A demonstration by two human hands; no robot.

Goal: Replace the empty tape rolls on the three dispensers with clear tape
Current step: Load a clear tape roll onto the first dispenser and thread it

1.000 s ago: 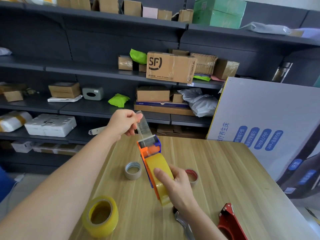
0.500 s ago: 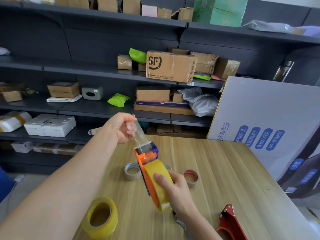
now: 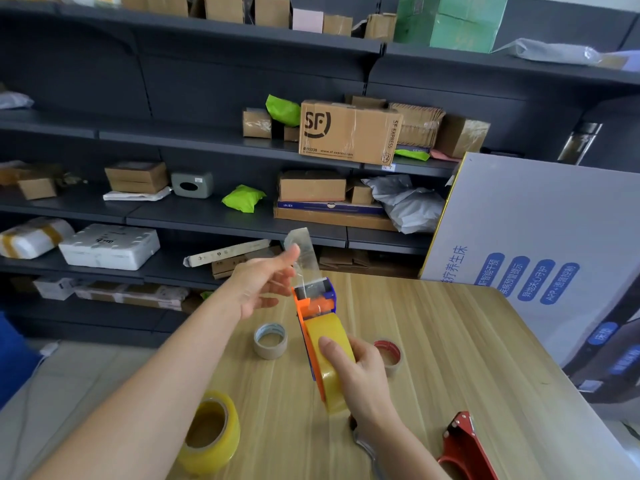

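Left hand (image 3: pixel 263 287) up, fingers spread; right hand (image 3: pixel 362 375) grips the dispenser (image 3: pixel 313 303).

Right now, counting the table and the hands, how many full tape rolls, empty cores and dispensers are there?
Full tape rolls: 2, loose roll, loaded roll
Empty cores: 2, grey core, red-rimmed core
Dispensers: 2, orange dispenser, red dispenser
Half-hidden metal part: unclear
Total: 6

SF box (image 3: pixel 349 133), green parcel (image 3: pixel 243 198), perhaps foam box (image 3: pixel 110 245)
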